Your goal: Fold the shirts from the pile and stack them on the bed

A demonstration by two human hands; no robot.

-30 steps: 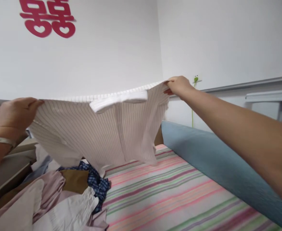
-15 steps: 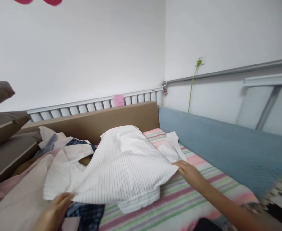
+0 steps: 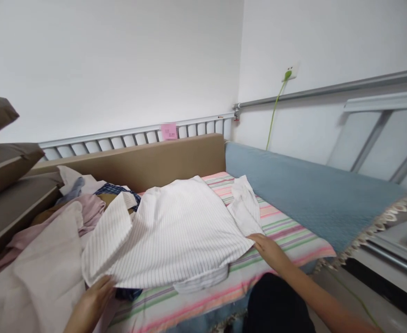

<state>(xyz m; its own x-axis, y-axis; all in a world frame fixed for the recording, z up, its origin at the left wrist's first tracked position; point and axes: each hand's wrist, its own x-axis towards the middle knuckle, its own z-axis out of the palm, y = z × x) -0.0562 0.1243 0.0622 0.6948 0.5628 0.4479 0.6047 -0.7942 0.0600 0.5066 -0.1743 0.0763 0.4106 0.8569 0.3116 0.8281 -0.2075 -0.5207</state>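
A white shirt (image 3: 179, 226) with thin dark stripes lies spread over the striped sheet (image 3: 280, 226). My left hand (image 3: 97, 296) is closed on its near left corner, fingers pinching the cloth. At the near right corner, my right hand (image 3: 266, 247) pinches the shirt in the same way. One sleeve (image 3: 108, 236) is bent up on the left, over other clothes. The other sleeve (image 3: 245, 206) lies on the right, on the sheet. Below the near edge, a folded part of the shirt pokes out.
Pale pink clothes (image 3: 51, 273) and a dark checked garment (image 3: 115, 189) are heaped on the left. Brown cushions (image 3: 12, 180) are stacked beside them. A brown padded board (image 3: 175, 162) and a blue padded side (image 3: 304, 189) border the bed. A green cord (image 3: 274, 113) hangs from a wall socket.
The shirt has settled flatter on the bed, and its left sleeve has folded upward. Both hands still grip the corners; the left has moved slightly right. The view has tilted down slightly.
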